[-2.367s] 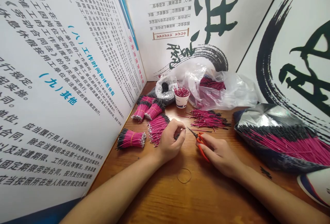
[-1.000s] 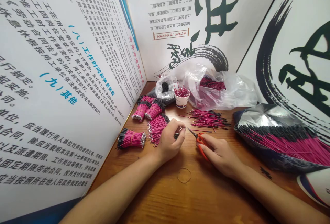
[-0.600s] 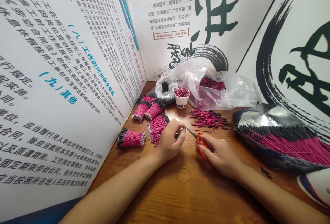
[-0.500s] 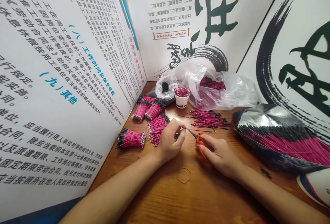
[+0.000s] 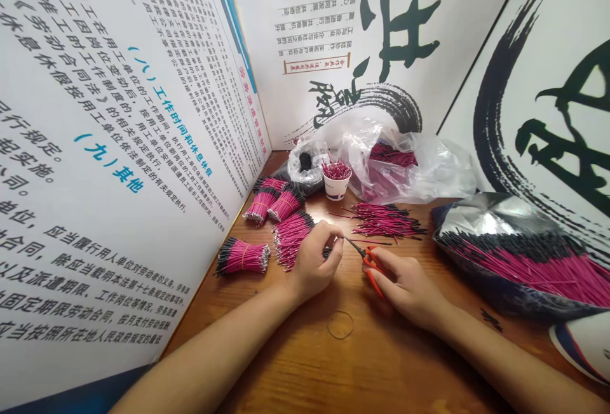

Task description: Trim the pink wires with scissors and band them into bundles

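Observation:
My left hand [image 5: 315, 260] is closed in a pinch on a small bunch of pink wires with dark ends, its fingertips at mid table. My right hand [image 5: 405, 282] grips orange-handled snips [image 5: 366, 256], whose dark blades point left and reach the wire ends at my left fingertips. Just behind my left hand lies a loose fan of pink wires [image 5: 290, 237]. A pile of loose pink wires [image 5: 385, 220] lies beyond the snips.
Banded wire bundles [image 5: 242, 256] [image 5: 271, 201] lie along the left printed board [image 5: 105, 147]. A paper cup [image 5: 336, 182] of wires and clear bags [image 5: 410, 163] stand at the back. A silver bag [image 5: 505, 242] full of long wires lies right. A rubber band [image 5: 340, 324] rests near me.
The snips' blades have moved left from a small gap to meet the wire ends held by my left hand. Both hands otherwise stay in place.

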A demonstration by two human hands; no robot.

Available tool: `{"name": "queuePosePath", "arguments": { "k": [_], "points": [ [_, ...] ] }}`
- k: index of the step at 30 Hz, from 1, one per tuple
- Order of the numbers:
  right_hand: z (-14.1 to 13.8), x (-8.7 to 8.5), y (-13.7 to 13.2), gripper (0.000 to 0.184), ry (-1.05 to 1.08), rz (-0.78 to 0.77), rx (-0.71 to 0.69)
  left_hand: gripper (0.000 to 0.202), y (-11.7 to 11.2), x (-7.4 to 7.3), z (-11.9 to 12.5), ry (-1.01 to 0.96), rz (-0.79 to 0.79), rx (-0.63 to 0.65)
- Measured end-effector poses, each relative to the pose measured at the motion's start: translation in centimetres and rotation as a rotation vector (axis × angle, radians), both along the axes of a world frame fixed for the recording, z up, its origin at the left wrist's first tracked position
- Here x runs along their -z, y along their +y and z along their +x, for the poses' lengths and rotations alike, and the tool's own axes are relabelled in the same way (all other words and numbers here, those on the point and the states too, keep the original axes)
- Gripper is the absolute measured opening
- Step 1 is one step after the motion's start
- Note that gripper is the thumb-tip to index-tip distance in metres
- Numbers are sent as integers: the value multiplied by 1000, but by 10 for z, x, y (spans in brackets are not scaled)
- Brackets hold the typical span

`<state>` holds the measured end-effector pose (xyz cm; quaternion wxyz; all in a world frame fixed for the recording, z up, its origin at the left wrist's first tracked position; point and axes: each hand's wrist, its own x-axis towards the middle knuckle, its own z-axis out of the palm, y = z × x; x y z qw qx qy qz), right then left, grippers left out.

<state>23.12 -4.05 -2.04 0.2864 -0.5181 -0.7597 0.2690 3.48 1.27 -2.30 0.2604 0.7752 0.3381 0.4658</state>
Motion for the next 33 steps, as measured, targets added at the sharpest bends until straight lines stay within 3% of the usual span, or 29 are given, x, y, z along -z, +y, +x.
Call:
{"name": "queuePosePath", "arguments": {
  "k": [33],
  "points": [
    [0, -1, -1, 23, 11, 44, 30, 13, 0, -2, -1, 24, -6, 7]
  ]
}}
